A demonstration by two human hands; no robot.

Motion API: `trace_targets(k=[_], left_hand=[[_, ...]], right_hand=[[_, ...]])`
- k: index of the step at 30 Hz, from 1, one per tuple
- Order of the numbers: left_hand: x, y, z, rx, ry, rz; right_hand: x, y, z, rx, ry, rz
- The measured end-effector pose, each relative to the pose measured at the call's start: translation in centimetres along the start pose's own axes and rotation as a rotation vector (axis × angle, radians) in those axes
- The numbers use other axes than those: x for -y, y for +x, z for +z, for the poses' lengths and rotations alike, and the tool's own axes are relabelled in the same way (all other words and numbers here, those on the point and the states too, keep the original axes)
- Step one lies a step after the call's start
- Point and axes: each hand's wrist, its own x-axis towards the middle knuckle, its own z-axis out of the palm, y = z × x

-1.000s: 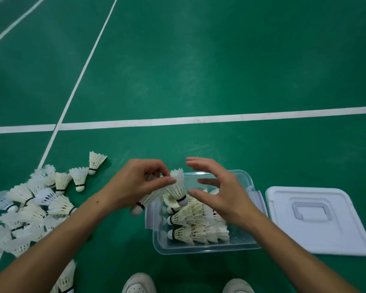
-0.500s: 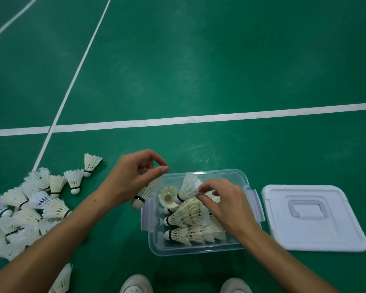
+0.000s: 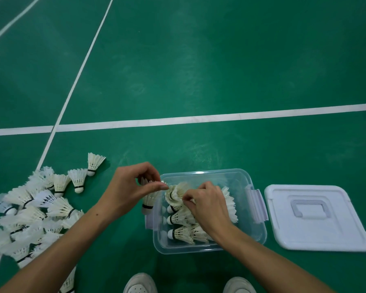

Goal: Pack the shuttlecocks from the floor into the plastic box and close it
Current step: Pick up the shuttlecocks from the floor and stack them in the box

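A clear plastic box (image 3: 256,233) stands open on the green floor, with several white feather shuttlecocks (image 3: 181,233) lying in rows inside. My right hand (image 3: 205,205) is down in the box, its fingers pinching a shuttlecock (image 3: 175,192) among the packed ones. My left hand (image 3: 133,187) hovers at the box's left rim and holds a shuttlecock (image 3: 148,203) that hangs cork down just outside the wall. A pile of loose shuttlecocks (image 3: 36,210) lies on the floor to the left.
The white lid (image 3: 317,216) with a recessed handle lies flat on the floor right of the box. White court lines (image 3: 199,119) cross the floor beyond. Two white shoe tips (image 3: 140,285) show at the bottom edge.
My right hand took a shuttlecock at my left hand, carried it down into the box and now sets it among the others. My left hand keeps its remaining shuttlecock at the left rim.
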Motion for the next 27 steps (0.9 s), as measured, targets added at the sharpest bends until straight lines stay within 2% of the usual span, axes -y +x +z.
trace_targets(k=[3, 7, 10, 15, 19, 24, 27], left_hand=[[0.1, 0.0, 0.1, 0.027, -0.001, 0.043], [0.5, 0.2, 0.4, 0.079, 0.048, 0.121], [0.6, 0.4, 0.7, 0.1, 0.086, 0.14], [-0.2, 1.4, 1.4, 0.185, 0.082, 0.098], [-1.3, 2.7, 2.6, 0.248, 0.053, 0.097], [-2.3, 3.2, 4.3, 0.201, 0.014, 0.162], [-2.0, 2.7, 4.2, 0.154, 0.027, 0.14]], right_hand=[[-0.3, 0.4, -0.1, 0.12, 0.035, 0.033], [-1.4, 0.8, -0.3, 0.228, 0.209, 0.133], [-2.0, 0.4, -1.0, 0.272, 0.305, 0.129], [-2.5, -0.9, -4.3, 0.135, 0.448, 0.045], [-2.0, -0.6, -5.1, 0.039, 0.445, -0.124], [-1.7, -0.4, -4.0, -0.092, 0.319, -0.19], [-2.7, -1.5, -4.1, -0.165, 0.315, -0.114]])
